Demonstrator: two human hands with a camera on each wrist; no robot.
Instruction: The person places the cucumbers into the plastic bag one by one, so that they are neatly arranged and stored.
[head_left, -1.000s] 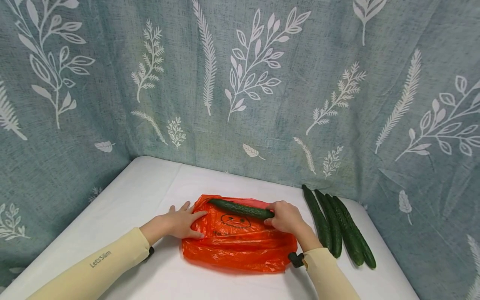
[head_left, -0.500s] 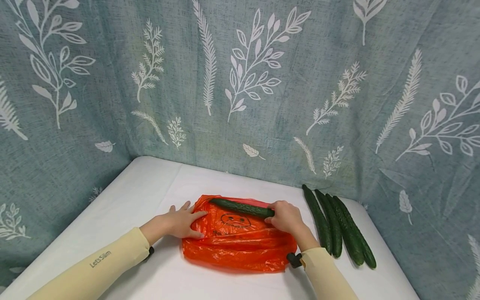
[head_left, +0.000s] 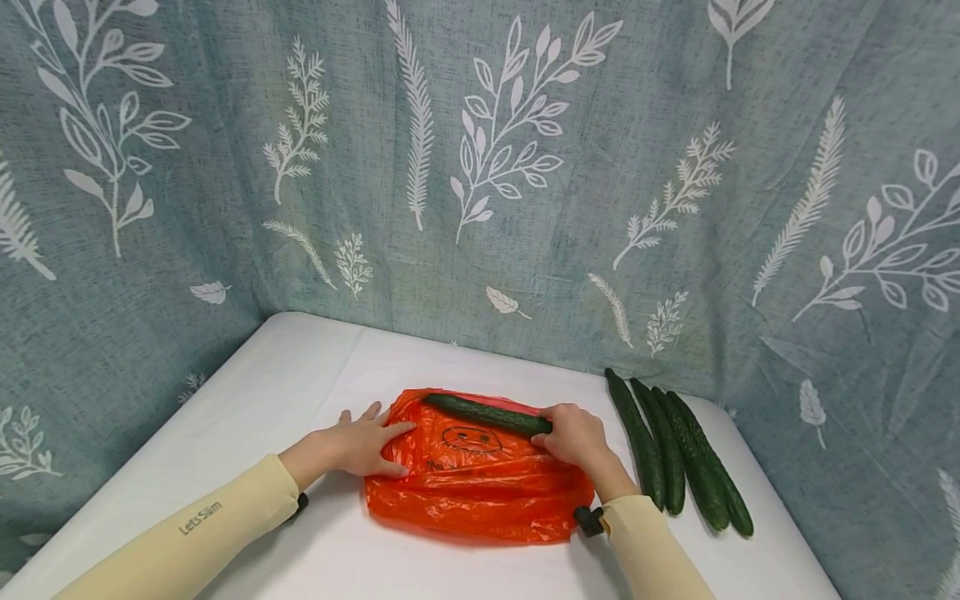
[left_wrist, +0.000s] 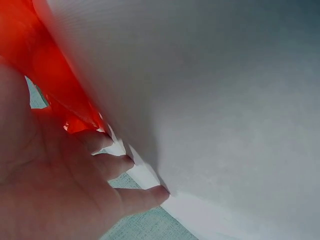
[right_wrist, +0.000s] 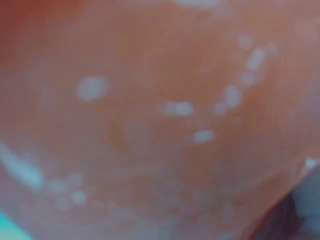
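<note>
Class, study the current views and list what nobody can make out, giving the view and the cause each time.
- Head: the right end of the held cucumber, covered by the right hand.
- Head: the lettering on the red plastic bag, too small.
- Right wrist: the fingers' grip; only blurred reddish plastic shows.
- Left wrist: the full outline of the left hand, cut by the left edge.
</note>
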